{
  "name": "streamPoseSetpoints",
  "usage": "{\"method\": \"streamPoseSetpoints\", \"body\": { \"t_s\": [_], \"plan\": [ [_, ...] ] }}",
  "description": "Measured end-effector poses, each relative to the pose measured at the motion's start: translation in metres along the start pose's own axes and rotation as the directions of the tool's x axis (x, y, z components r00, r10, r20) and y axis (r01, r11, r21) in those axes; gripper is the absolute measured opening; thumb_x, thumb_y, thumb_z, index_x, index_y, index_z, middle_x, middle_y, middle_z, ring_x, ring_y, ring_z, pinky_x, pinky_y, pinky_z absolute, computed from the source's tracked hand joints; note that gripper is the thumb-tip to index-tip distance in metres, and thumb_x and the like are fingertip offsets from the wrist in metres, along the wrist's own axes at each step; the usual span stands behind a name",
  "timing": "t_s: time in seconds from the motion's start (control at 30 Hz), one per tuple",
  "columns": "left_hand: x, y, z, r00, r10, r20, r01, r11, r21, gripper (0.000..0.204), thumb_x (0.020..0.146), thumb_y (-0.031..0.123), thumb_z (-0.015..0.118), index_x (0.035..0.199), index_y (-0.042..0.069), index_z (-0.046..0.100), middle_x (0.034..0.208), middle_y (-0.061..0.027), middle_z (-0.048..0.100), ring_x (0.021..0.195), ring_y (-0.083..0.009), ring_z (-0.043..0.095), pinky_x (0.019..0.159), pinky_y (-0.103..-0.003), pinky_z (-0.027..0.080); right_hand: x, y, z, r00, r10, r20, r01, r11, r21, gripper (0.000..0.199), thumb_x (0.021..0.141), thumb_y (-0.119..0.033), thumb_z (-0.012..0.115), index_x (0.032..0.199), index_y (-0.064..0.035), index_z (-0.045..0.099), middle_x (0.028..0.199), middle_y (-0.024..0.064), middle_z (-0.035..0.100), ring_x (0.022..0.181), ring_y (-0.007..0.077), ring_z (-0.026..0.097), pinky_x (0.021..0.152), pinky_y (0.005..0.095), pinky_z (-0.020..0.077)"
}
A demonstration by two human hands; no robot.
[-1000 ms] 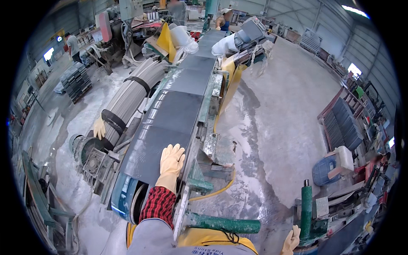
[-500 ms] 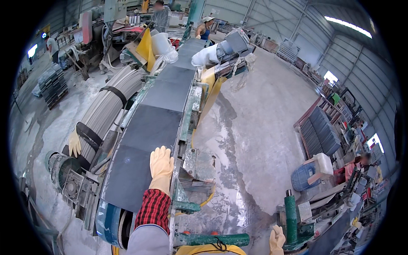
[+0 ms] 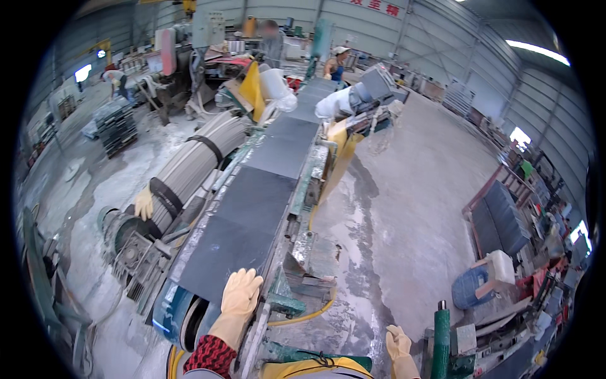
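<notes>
My left hand [image 3: 240,298], in a cream rubber glove with a red-and-black plaid sleeve, is open. Its fingers are stretched forward by the near right corner of a dark grey flat slab [image 3: 230,249]; whether they press on it I cannot tell. More slabs [image 3: 260,189] lie end to end along the narrow conveyor [image 3: 165,309], running away from me. My right hand [image 3: 399,346], gloved alike, hangs low beside the green pipe frame. Its fingers are loosely bent and slightly apart, with nothing seen in them. A loose cream glove [image 3: 144,203] rests by the strapped bundle.
Left of the conveyor lie a bundle of pale strips [image 3: 196,161] and a motor [image 3: 136,249]. A green post [image 3: 441,338] stands at my right. Beyond it are a blue drum [image 3: 470,287] and slab stacks [image 3: 502,218]. A person [image 3: 336,66] stands at the conveyor's far end.
My left hand has drawn back from the slab's middle toward its near edge. The view has turned left, so the scene sits farther right. My right hand is still low at the side.
</notes>
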State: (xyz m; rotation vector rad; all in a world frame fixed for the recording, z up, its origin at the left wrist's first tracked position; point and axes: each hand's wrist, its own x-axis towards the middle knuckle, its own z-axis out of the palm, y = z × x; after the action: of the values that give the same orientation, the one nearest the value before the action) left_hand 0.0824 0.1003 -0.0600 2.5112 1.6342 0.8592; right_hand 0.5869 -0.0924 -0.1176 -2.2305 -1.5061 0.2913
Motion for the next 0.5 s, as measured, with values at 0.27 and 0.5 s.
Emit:
{"method": "streamPoseSetpoints", "body": {
  "t_s": [0.27, 0.5],
  "plan": [
    [-0.070, 0.012, -0.051, 0.998, -0.032, 0.046, 0.034, 0.999, -0.032, 0.026, 0.087, 0.012, 0.067, 0.112, 0.010, 0.067, 0.126, -0.0125, 0.064, 0.117, -0.0335, 0.056, 0.100, -0.046, 0.043, 0.006, 0.036, 0.033, 0.747, 0.491, 0.447, -0.398, 0.870, -0.291, 0.036, 0.092, -0.043, 0.061, 0.111, -0.0185, 0.079, 0.115, 0.0152, 0.075, 0.112, 0.0326, 0.069, 0.093, 0.0385, 0.0538],
    [-0.041, -0.051, -0.015, 0.927, -0.312, -0.209, 0.352, 0.914, 0.200, 0.036, 0.091, 0.024, 0.065, 0.122, 0.006, 0.062, 0.123, -0.0149, 0.058, 0.115, -0.0359, 0.053, 0.096, -0.047, 0.042, -0.004, 0.128, 0.094, 0.624, 0.287, 0.727, -0.135, 0.956, -0.261, 0.045, 0.090, -0.054, 0.062, 0.118, -0.0228, 0.078, 0.112, 0.0121, 0.076, 0.110, 0.0323, 0.071, 0.099, 0.0396, 0.0527]
  ]
}}
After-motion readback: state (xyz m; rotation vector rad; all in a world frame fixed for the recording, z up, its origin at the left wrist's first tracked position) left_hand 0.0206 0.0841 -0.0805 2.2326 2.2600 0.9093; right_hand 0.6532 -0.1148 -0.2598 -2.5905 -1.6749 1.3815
